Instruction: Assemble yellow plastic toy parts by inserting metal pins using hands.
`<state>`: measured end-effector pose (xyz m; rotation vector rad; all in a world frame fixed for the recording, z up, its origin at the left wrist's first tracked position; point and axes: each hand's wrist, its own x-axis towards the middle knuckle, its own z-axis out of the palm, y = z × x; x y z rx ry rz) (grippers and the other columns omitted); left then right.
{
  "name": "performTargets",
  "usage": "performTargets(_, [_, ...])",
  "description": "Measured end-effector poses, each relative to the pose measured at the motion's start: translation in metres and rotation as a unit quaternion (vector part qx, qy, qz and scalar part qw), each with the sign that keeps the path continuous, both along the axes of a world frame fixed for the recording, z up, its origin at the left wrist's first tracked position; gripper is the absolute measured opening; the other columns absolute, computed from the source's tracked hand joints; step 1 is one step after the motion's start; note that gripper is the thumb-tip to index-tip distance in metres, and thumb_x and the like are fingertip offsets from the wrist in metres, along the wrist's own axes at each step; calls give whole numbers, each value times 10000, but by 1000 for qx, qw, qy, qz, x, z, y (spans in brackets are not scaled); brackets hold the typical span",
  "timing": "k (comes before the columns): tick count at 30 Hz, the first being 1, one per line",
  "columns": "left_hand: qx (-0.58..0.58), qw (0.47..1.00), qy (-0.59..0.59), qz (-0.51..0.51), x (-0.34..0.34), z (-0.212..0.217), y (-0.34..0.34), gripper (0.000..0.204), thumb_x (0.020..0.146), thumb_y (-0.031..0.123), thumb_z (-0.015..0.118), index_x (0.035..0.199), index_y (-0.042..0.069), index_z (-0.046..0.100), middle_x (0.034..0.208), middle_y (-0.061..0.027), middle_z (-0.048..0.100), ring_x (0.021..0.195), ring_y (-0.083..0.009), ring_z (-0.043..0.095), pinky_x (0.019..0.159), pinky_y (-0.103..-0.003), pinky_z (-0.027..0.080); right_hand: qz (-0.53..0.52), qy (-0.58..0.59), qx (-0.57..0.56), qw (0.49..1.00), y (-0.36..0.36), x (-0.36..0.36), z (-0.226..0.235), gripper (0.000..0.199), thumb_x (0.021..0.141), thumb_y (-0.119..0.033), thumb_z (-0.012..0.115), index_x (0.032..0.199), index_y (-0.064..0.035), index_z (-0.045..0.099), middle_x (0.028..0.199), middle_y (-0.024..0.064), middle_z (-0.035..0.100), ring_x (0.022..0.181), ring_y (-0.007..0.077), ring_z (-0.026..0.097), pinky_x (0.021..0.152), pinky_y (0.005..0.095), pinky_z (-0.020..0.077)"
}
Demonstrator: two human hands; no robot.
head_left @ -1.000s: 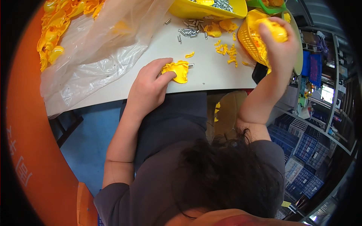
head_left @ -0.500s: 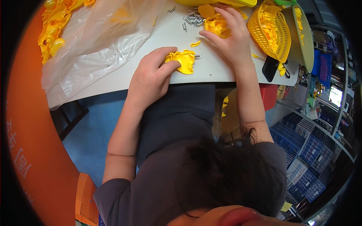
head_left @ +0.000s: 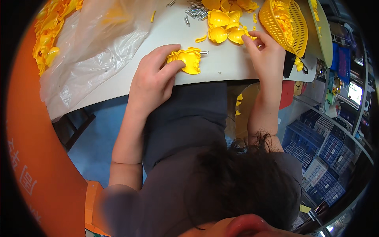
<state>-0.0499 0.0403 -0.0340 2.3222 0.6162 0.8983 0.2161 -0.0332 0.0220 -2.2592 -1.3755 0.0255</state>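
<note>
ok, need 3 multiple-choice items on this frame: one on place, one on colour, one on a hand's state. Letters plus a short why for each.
1. Where is the basket?
A. Beyond the right hand, on the table
B. On the floor
C. Under the plastic bag

2. What colour is the part under the left hand?
A. Blue
B. Yellow
C. Green

3. What is the right hand doing?
A. Hanging off the table
B. Gripping the basket
C. Fingertips on a loose shell

Answers:
1 A: it sits on the white table at the far right.
2 B: the moulded part is yellow.
3 C: the fingertips touch a yellow shell; the basket stands apart.
</note>
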Motion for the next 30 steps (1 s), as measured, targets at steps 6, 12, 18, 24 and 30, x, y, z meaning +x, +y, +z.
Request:
performTargets(6, [-5, 1000, -3, -3, 1, 0, -1, 280, 710, -63, 665, 965, 51, 653, 1224, -162, 629, 1074, -345, 623, 882, -403, 512, -18, -43, -94, 994, 4, 6, -5, 414, 805, -338, 799, 1054, -12, 744, 655, 66, 645, 577, 155, 606, 592, 305, 495])
performTargets(12, [-28, 999, -9, 20, -4, -1, -3, 331, 725, -73, 649, 1022, 70, 674, 1283, -172, 599, 1069, -352, 623, 900, -395, 521, -104, -38, -154, 982, -2, -10, 11, 469, 807, -433, 787, 940, 14, 735, 611, 79, 642, 557, 165, 614, 580, 317, 495])
performTargets(18, [-41, 996, -71, 43, -3, -4, -1, 316, 811, -47, 639, 1102, 72, 671, 1300, -177, 581, 1013, -313, 650, 840, -346, 546, -113, 130, -125, 977, -1, -17, -18, 433, 856, -408, 768, 755, -1, 661, 570, 27, 616, 489, 63, 532, 487, 240, 412])
performTargets(24, [-146, 973, -126, 123, 0, 2, -11, 306, 896, 41, 667, 1194, 1, 612, 1193, -153, 604, 816, -159, 654, 631, -248, 523, -149, 288, -45, 945, -6, -11, -26, 270, 905, -256, 728, 899, 9, 675, 627, 21, 647, 484, 35, 510, 450, 203, 371])
performTargets(30, [-239, 952, -109, 154, 10, 7, -16, 306, 884, 56, 696, 1173, -13, 623, 981, -106, 633, 687, -109, 617, 572, -220, 495, -95, 233, 185, 950, -16, -37, -10, 125, 889, -103, 731, 929, 0, 674, 687, 28, 681, 531, 27, 551, 503, 161, 390])
